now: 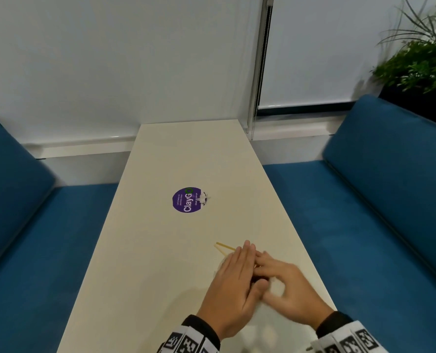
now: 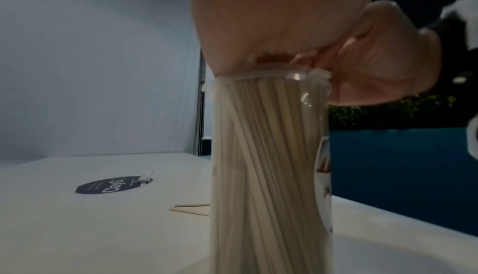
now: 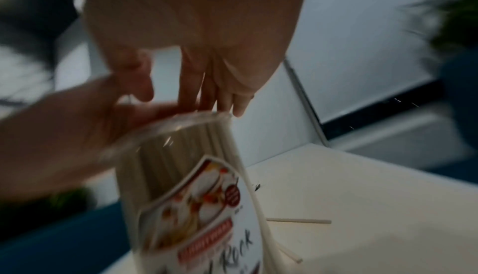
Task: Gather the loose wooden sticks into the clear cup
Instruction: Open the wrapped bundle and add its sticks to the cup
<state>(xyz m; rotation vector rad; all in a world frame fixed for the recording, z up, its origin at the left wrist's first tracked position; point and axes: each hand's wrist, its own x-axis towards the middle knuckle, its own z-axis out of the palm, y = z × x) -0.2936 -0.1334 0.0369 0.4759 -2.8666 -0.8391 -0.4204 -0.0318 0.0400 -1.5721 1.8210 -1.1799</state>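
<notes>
2 loose wooden sticks lie flat on the white table, their free ends poking out at about 10 o'clock from under the hands. In the left wrist view the same sticks sit on the tabletop just beside the base of the clear cup, on its left.

The cup stands upright near the table's right edge, at roughly 5 o'clock from the purple round sticker, and it is packed with pale sticks standing on end. A printed label covers 1 side of its wall.

Both hands are together over the cup's mouth. The left hand lies flat across the rim with its fingers straight and pointing toward 12 o'clock, palm pressing down on the stick tops. The right hand sits at 3 o'clock of the left, touching it, its fingers extended along the rim; I cannot tell whether they grip anything, as it is blurred.

Blue bench seats flank the table, and a green plant stands at 2 o'clock.
</notes>
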